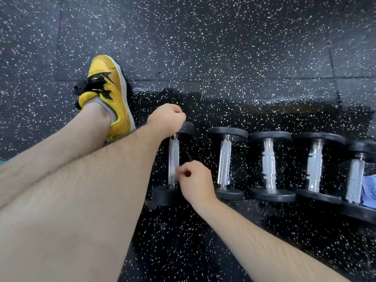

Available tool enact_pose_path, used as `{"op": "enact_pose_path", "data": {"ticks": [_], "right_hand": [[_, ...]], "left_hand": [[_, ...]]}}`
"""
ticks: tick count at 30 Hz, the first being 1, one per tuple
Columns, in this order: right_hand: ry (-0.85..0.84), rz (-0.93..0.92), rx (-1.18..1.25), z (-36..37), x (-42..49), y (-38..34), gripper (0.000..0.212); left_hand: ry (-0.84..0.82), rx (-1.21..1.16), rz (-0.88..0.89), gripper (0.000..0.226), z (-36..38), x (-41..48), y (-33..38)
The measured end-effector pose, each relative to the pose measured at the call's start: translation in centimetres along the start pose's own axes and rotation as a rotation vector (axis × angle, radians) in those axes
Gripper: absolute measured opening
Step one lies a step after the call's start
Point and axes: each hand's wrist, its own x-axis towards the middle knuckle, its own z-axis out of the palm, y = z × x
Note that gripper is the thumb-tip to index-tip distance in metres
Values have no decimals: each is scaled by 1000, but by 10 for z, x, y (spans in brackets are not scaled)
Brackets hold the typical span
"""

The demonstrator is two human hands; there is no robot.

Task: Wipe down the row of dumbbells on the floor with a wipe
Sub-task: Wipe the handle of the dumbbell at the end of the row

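Now L hand (168,117), R hand (195,180) both on leftmost dumbbell (173,153).

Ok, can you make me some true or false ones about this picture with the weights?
1. The shoe is yellow. True.
2. Both the left hand and the right hand are at the leftmost dumbbell. True.
3. The dumbbell handles are red. False: they are silver metal.
4. The dumbbells are stacked in a pile. False: they lie side by side in a row on the speckled floor.
5. Something blue shows at the right edge. True.
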Motion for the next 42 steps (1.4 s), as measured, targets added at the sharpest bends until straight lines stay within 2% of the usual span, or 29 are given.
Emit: {"op": "enact_pose_path", "data": {"ticks": [2,5,8,12,14,18,21,24,27,30,32,35,39,40,42], "right_hand": [[-11,-61,-30,0,-1,2,20],[78,-116,32,2,16,-4,13],[140,-76,119,12,9,1,12],[82,-77,126,9,3,1,19],[125,-31,204,3,21,-10,9],[180,35,259,13,26,-14,15],[117,-13,172,9,13,-4,12],[135,-225,38,2,29,-9,11],[163,-464,-277,17,36,-8,14],[48,-604,-508,26,29,4,12],[48,-616,-518,22,38,-1,12],[212,-606,-465,18,52,-9,7],[24,-600,-536,15,23,9,9],[0,-574,-490,11,21,10,10],[64,-464,-268,4,30,5,16]], "left_hand": [[-4,-30,-4,24,-1,0,-3],[1,-41,2,24,-2,-1,-4],[-17,-59,12,26,-3,-2,-3],[-11,-99,-13,22,-4,-1,-7],[-1,-108,-10,25,-3,-1,-6],[-7,-84,-3,27,-3,-2,-2],[-2,-90,-15,25,-5,0,-5],[-2,-76,-4,28,-3,-2,-4],[-2,-50,3,27,-3,-3,-1],[8,-29,-11,25,-4,-2,-1],[6,-26,-11,26,-3,-1,-2],[1,-47,-2,26,-2,-1,-3],[3,-68,-4,25,-3,0,-1],[4,-61,-11,25,-2,0,-3],[7,-39,-13,24,-2,-1,-2]]}}
